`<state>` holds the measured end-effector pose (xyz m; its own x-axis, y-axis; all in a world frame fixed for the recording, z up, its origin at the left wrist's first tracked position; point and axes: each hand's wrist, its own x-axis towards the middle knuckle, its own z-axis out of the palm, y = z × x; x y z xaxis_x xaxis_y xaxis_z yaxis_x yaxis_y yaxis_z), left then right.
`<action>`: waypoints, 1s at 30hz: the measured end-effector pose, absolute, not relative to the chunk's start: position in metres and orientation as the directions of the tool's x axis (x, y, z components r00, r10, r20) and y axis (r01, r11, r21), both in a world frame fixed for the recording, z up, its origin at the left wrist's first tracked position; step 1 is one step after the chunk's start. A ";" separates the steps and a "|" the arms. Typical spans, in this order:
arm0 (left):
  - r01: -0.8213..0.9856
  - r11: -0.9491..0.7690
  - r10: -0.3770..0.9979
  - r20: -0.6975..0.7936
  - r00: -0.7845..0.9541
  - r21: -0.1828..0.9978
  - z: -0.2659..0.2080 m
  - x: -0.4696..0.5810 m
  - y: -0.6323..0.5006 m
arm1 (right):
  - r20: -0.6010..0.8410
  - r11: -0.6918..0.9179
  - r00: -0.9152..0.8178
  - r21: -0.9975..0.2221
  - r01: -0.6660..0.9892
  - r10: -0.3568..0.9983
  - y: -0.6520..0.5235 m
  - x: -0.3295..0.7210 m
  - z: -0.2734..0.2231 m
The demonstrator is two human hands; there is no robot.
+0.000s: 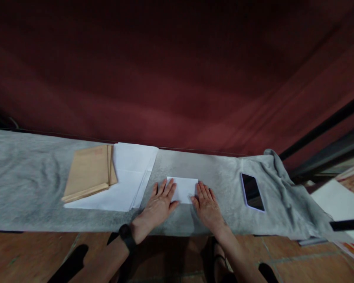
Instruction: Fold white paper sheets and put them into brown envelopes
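A small white rectangle of paper [184, 190], seemingly folded, lies flat on the grey cloth in front of me. My left hand [161, 202] rests on its left edge with the fingers stretched out and spread. On the right edge lies my right hand [205, 202], its fingers extended and flat. Left of my hands is a stack of white paper sheets [132, 169]. Brown envelopes [90, 167] lie partly over that stack.
A grey cloth [32, 184] covers the narrow table. To the right lies a phone [253, 192] with a purple edge. A dark red curtain [177, 98] hangs behind the table. White and printed sheets [339, 200] are at the far right, beside dark bars.
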<state>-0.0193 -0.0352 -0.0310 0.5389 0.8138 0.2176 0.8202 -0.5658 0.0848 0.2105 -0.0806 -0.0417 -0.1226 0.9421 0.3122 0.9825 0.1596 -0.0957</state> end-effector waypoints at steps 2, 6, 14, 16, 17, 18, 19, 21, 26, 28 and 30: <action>0.800 -0.595 0.798 0.182 0.575 0.082 -0.025 -0.020 -0.035 | 0.266 0.166 -0.129 -0.119 0.979 0.955 -0.077 0.216 -0.037; 0.761 -0.643 0.765 0.110 0.634 0.083 -0.014 -0.020 -0.036 | 0.208 0.232 -0.192 -0.187 0.955 0.959 -0.069 0.232 -0.026; 0.702 -0.686 0.722 0.066 0.688 0.190 0.005 -0.030 -0.028 | 0.206 0.271 -0.211 -0.331 0.904 0.956 -0.062 0.247 -0.028; 0.720 -0.645 0.758 0.103 0.643 0.256 0.009 -0.032 -0.022 | 0.222 0.264 -0.184 -0.411 0.873 0.957 -0.061 0.249 -0.030; 0.722 -0.621 0.779 0.135 0.613 0.305 0.011 -0.032 -0.019 | 0.233 0.266 -0.174 -0.462 0.846 0.957 -0.059 0.249 -0.029; 0.716 -0.595 0.799 0.171 0.577 0.365 0.014 -0.032 -0.016 | 0.244 0.273 -0.166 -0.517 0.812 0.956 -0.057 0.249 -0.028; 0.698 -0.567 0.819 0.204 0.537 0.437 0.016 -0.032 -0.013 | 0.258 0.281 -0.156 -0.573 0.770 0.954 -0.055 0.248 -0.026; 0.631 -0.487 0.866 0.240 0.439 0.604 0.022 -0.031 -0.008 | 0.283 0.288 -0.121 -0.680 0.674 0.951 -0.051 0.245 -0.020; 0.333 -0.203 0.973 0.152 0.172 0.921 0.020 -0.024 0.001 | 0.184 0.152 0.023 -0.870 0.469 0.983 -0.045 0.231 -0.008; 0.198 -0.095 0.990 0.071 0.123 0.976 0.011 -0.022 0.005 | 0.121 0.077 0.068 -0.887 0.454 0.990 -0.044 0.226 -0.008; 0.147 -0.003 0.993 -0.015 0.118 0.989 -0.001 -0.020 0.008 | 0.097 0.031 0.109 -0.872 0.488 0.989 -0.044 0.221 -0.010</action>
